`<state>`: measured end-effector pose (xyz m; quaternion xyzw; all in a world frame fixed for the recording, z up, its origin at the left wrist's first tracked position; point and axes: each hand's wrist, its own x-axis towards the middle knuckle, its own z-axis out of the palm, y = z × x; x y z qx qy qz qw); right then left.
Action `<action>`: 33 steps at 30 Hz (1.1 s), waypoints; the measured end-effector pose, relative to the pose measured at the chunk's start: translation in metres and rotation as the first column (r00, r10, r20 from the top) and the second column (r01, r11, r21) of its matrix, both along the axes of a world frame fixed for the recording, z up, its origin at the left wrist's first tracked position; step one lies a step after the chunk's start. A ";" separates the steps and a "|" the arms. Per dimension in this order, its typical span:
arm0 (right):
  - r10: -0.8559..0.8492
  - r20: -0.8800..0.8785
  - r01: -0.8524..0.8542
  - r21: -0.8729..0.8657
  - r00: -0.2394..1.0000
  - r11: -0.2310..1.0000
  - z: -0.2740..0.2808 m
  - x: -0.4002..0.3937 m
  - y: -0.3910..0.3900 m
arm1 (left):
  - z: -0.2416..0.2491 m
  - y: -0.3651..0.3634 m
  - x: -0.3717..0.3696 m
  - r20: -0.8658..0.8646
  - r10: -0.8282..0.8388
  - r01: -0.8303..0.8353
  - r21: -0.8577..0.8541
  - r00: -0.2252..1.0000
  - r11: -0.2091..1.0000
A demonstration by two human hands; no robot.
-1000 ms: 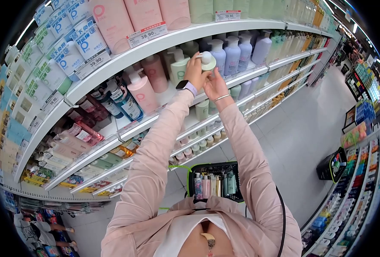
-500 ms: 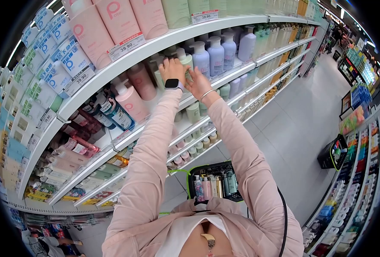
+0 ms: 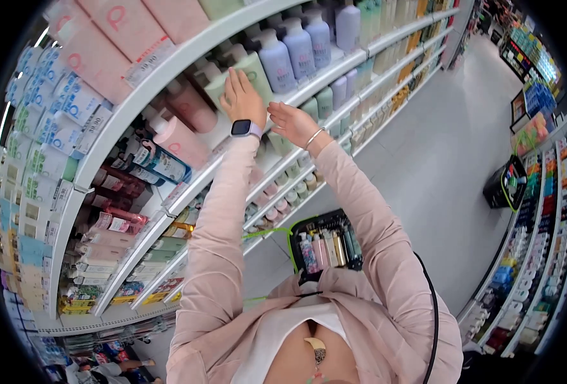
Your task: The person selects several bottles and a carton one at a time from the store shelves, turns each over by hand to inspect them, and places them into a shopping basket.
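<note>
My left hand [image 3: 243,99], with a watch at the wrist, is raised in front of the shelf with its fingers stretched out. It overlaps the pale green pump bottles in this view, its fingertips right by one green bottle [image 3: 251,69]. To the right and a little lower, my right hand [image 3: 293,123] is open, palm turned inward and fingers extended, apart from the bottles. A bracelet circles that wrist. Lavender pump bottles [image 3: 275,63] stand just right of the green ones. A pink pump bottle [image 3: 180,137] leans in view to the left.
Below my arms is a black shopping basket [image 3: 294,251] with green edging, holding several bottles. Big pink packs [image 3: 94,54] line the upper shelf. Lower tiers carry small jars [image 3: 282,206]. Across the aisle floor [image 3: 411,160] sits another black basket [image 3: 506,185] by a stocked shelf.
Both hands have drawn back from the green pump bottle they were close around, and my right hand has lowered. The view has shifted, so the shelf sits higher and further left.
</note>
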<state>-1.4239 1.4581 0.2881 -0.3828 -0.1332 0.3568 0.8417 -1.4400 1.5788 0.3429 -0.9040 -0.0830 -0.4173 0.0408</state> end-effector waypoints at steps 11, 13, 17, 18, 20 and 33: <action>-0.413 -0.687 0.146 -0.414 0.597 0.899 -0.311 -0.257 -0.200 | -0.426 -0.064 -0.387 -0.935 -0.330 0.361 -0.355 -0.132 0.862; -0.435 -0.719 0.074 -0.474 0.542 0.877 -0.338 -0.295 -0.216 | -0.449 -0.052 -0.390 -0.556 -0.588 -0.165 -0.629 -0.587 0.760; -0.497 -0.754 -0.089 -0.583 0.430 0.807 -0.390 -0.336 -0.229 | -0.448 -0.048 -0.373 -0.800 -0.598 -0.245 -0.591 0.052 0.769; -0.495 -0.764 -0.126 -0.587 0.414 0.800 -0.403 -0.341 -0.230 | -0.467 -0.046 -0.376 -0.807 -0.588 -0.327 -0.571 0.053 0.753; -0.496 -0.761 -0.180 -0.605 0.418 0.776 -0.435 -0.347 -0.231 | -0.501 -0.049 -0.379 -0.823 -0.565 -0.493 -0.468 -0.059 0.733; -0.604 -0.713 -0.147 -0.681 0.355 0.717 -0.616 -0.316 -0.218 | -0.673 -0.124 -0.338 -0.612 -0.769 -0.350 -0.773 0.186 0.530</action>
